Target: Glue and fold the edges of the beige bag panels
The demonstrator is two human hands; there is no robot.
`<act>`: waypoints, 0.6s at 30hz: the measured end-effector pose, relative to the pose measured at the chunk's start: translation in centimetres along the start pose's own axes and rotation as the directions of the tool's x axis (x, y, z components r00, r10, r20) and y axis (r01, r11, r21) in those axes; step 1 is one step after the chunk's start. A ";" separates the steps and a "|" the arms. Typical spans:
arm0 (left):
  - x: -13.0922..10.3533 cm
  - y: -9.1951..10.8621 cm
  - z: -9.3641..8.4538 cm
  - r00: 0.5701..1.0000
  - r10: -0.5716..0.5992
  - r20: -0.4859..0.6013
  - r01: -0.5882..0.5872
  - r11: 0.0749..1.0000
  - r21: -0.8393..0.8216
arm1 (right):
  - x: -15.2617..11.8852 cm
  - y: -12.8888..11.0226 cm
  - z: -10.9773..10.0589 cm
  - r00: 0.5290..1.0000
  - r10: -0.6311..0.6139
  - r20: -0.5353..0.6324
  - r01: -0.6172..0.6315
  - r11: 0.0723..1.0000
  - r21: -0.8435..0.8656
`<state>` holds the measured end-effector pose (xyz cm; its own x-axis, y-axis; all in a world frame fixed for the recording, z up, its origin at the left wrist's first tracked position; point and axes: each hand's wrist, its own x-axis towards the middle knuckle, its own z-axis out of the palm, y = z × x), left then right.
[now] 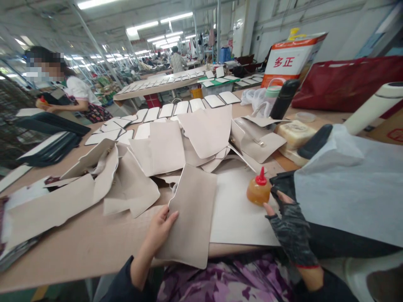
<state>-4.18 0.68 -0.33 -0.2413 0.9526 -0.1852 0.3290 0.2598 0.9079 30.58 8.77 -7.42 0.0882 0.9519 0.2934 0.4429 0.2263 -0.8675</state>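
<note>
My left hand (160, 230) grips the left edge of a beige leather-like panel (197, 214), thumb on top, tilted over the table's front edge. My right hand (288, 216) wears a dark fingerless glove. Its fingers are apart, with the thumb by the base of a squat bottle of amber liquid (258, 192) with a red nozzle. The bottle stands on a pale flat sheet (234, 209). Behind my left hand lie several more beige pieces (166, 147), overlapping in a heap.
White dark-edged panels (182, 108) stand in rows behind the heap. On the right are a white cloth (352, 184), a black bottle (285, 98), a pale thermos (374, 107), a tin (283, 58) and a red bag (349, 84). Another person (78, 90) works at the left.
</note>
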 end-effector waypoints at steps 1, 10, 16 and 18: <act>-0.5 0.7 0.1 1.000 -0.001 -0.012 0.000 0.999 -0.038 | -0.8 -1.0 0.4 0.997 0.004 -0.080 -0.010 0.997 -0.082; -4.0 3.1 3.4 0.969 0.087 -0.233 -0.077 0.996 0.051 | -4.8 -11.5 7.5 0.975 -0.127 0.184 0.092 0.978 0.188; -6.4 1.7 4.5 0.936 0.271 -0.223 -0.176 0.912 0.370 | -3.9 -12.7 6.8 0.967 -0.160 0.198 0.123 0.975 0.185; -7.0 1.4 4.8 0.926 0.316 -0.206 -0.213 0.888 0.408 | -3.3 -12.5 6.6 0.968 -0.172 0.185 0.137 0.973 0.187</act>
<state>2.40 -4.87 0.45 -0.3075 0.9317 0.1931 0.7156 0.0927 0.6923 18.91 4.17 -0.19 -0.1554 0.9203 0.3589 0.2763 0.3893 -0.8787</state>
